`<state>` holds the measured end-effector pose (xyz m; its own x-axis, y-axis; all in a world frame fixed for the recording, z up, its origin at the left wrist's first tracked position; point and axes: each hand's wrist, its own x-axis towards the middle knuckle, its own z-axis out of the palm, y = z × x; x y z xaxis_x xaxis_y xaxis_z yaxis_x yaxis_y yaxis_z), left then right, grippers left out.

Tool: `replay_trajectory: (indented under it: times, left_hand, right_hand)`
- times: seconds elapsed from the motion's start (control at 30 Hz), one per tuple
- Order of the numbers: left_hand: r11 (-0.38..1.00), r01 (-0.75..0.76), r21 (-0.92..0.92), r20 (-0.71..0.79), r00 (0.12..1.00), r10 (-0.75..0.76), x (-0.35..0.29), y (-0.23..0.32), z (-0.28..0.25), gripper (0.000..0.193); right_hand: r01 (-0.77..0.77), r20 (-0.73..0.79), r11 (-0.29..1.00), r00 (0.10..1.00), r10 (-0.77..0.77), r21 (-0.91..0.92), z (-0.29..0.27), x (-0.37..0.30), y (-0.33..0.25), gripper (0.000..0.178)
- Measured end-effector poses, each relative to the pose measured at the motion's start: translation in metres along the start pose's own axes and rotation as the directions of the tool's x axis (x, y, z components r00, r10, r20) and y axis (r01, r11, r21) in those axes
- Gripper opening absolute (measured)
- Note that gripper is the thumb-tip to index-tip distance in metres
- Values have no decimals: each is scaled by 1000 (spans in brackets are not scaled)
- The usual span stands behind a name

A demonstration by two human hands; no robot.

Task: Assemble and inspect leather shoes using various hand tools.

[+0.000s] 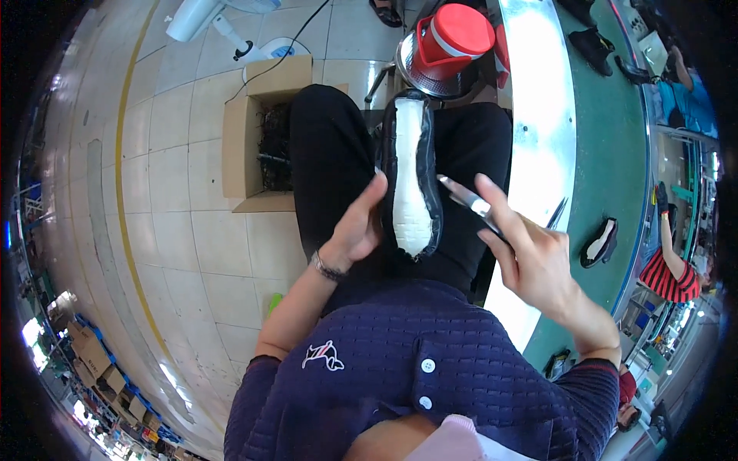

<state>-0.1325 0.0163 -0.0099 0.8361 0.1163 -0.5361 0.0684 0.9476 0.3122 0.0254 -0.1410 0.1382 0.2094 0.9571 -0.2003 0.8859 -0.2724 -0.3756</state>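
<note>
A black shoe upper (pixel 435 207) with a white sole board (pixel 411 169) lies bottom up, lengthwise between my thighs. My left hand (pixel 359 223) holds it from the left, thumb at its edge and the other fingers partly hidden beside it. In my right hand (pixel 536 257) is a slim silver metal hand tool (pixel 470 200), its exact kind unclear. The tool's narrow tip points at the shoe's right side, slightly apart from it. Thumb and fingers of that hand close round the tool's rear part.
A long white table (pixel 542 100) runs along my right, with a dark pointed tool (pixel 556 213) on it. Beyond is a green belt (pixel 615 177) carrying another shoe (pixel 600 243). Ahead, a red bucket (pixel 453 38) stands on a metal stool. A cardboard box (pixel 234 154) sits left of my knees.
</note>
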Motion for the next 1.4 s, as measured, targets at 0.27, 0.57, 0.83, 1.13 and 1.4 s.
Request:
replay_trajectory:
  times: [0.27, 0.57, 0.83, 1.13, 1.4]
  left_hand:
    - [967, -36, 250, -35, 998, 47, 36, 40, 19, 83]
    - [835, -182, 519, 109, 983, 147, 16, 32, 33, 116]
    - [568, -506, 649, 479, 852, 212, 23, 7, -1, 137]
    - [597, -401, 695, 465, 884, 53, 17, -16, -21, 148]
    - [394, -460, 796, 500, 866, 0, 16, -19, -16, 149]
  right_hand:
    - [-118, 148, 993, 982, 115, 13, 45, -15, 0, 74]
    - [-468, -143, 720, 781, 609, 513, 55, -32, 32, 85]
    - [-428, 41, 295, 621, 783, 854, 77, -59, 47, 54]
    - [-283, 318, -159, 907, 277, 946, 80, -65, 42, 23]
    - [-545, 545, -23, 836, 64, 838, 81, -47, 30, 37]
